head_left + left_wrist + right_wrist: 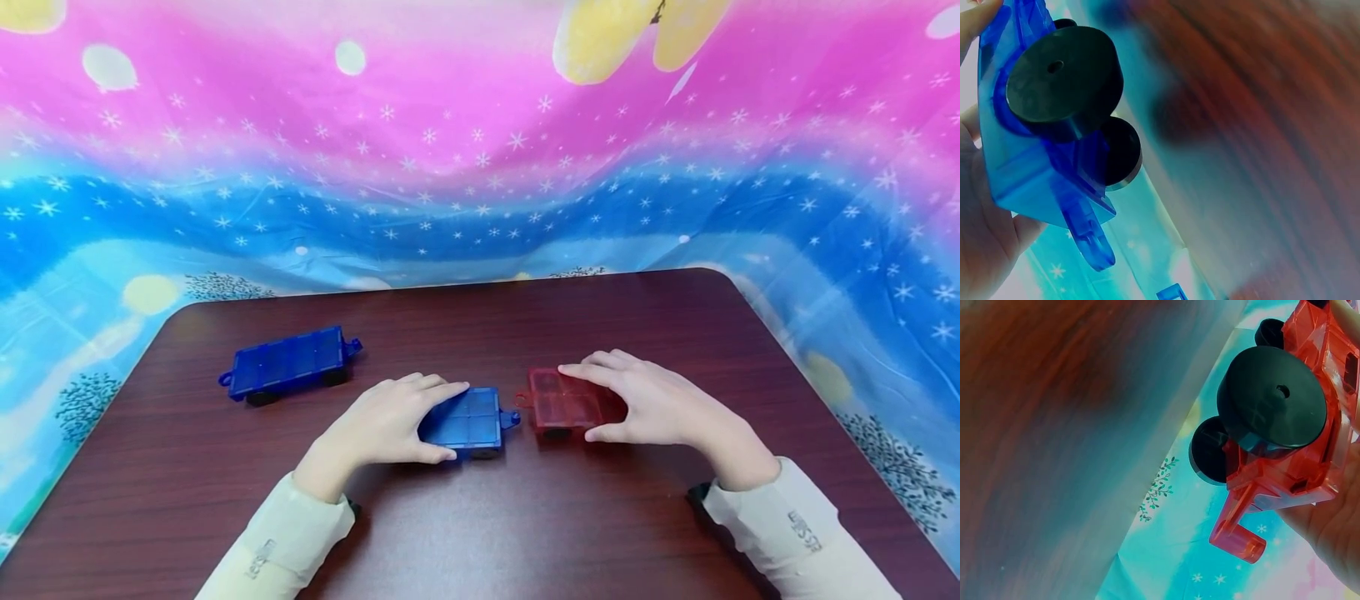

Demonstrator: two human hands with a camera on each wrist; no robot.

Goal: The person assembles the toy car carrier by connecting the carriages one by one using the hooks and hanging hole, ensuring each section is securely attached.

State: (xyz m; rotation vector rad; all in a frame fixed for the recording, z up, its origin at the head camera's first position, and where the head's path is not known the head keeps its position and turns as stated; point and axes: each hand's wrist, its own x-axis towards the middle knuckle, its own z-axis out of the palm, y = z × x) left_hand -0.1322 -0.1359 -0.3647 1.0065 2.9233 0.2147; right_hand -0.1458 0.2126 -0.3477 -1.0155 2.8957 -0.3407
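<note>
My left hand (382,418) grips a translucent blue toy wagon base (478,417) by its left end, thumb along the near side and fingers along the far side. Opposite it, my right hand (660,402) holds a translucent red toy wagon base (553,398) by its right end. The blue hitch (511,418) points at the red coupling ring (522,401), a narrow gap between them in the head view. Black wheels (1063,84) show under the blue base in the left wrist view; similar black wheels (1269,400) are under the red one.
A second, longer blue wagon base (288,362) stands on its wheels at the back left of the dark wooden table (480,525). Behind the table's back edge hangs a pink and blue snowflake-patterned cloth (465,167), which also runs along both sides.
</note>
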